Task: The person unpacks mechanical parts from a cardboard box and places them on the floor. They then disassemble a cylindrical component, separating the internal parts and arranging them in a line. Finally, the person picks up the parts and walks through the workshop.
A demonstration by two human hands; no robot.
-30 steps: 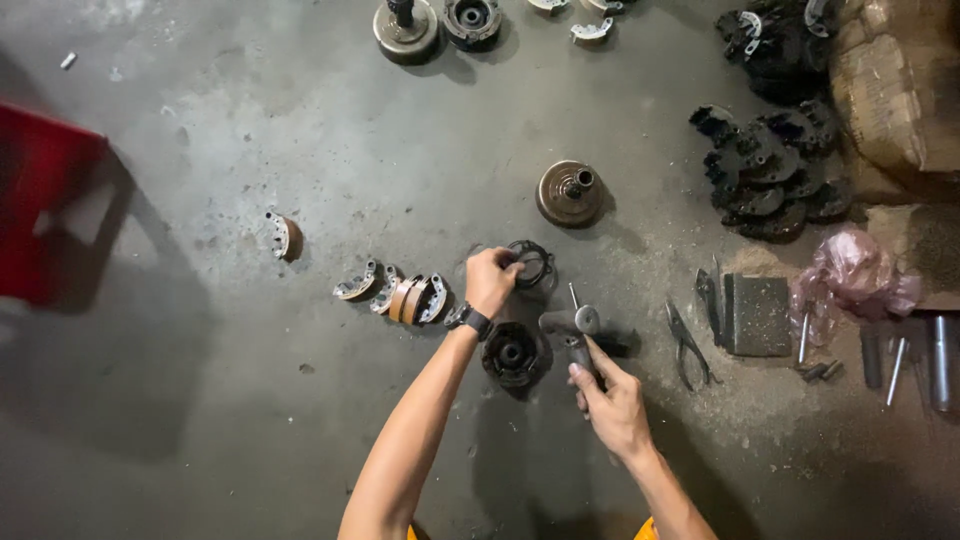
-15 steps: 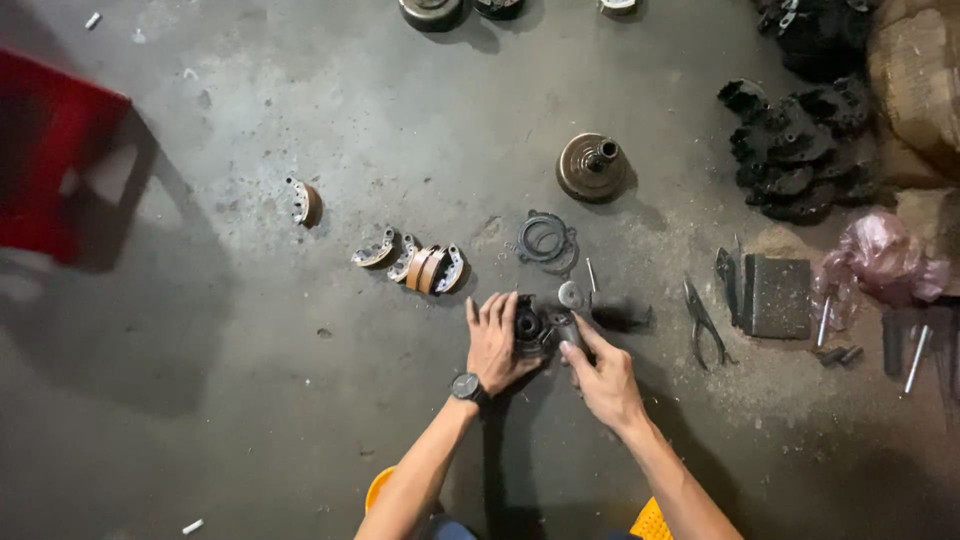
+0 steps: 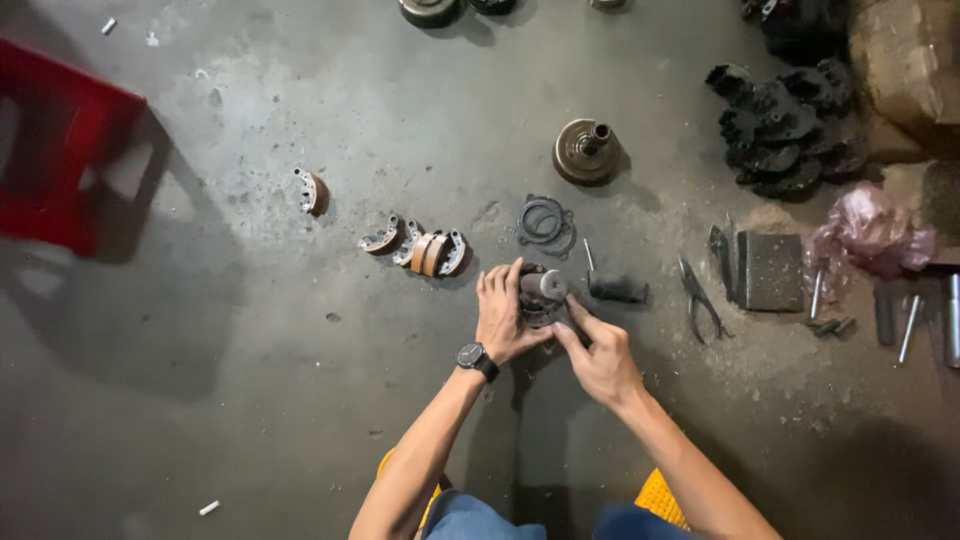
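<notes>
The dark round metal assembly (image 3: 543,298) rests on the concrete floor (image 3: 250,400), between both hands. The left hand (image 3: 503,320) cups its left side, fingers closed against it. The right hand (image 3: 598,357) grips its lower right edge. A spring ring (image 3: 545,222) lies just beyond; pliers (image 3: 697,295) lie to the right.

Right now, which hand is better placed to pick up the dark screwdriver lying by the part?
Probably the right hand: the screwdriver lies just beyond it, on its side. The left hand grips the dark round part from the far side.
</notes>
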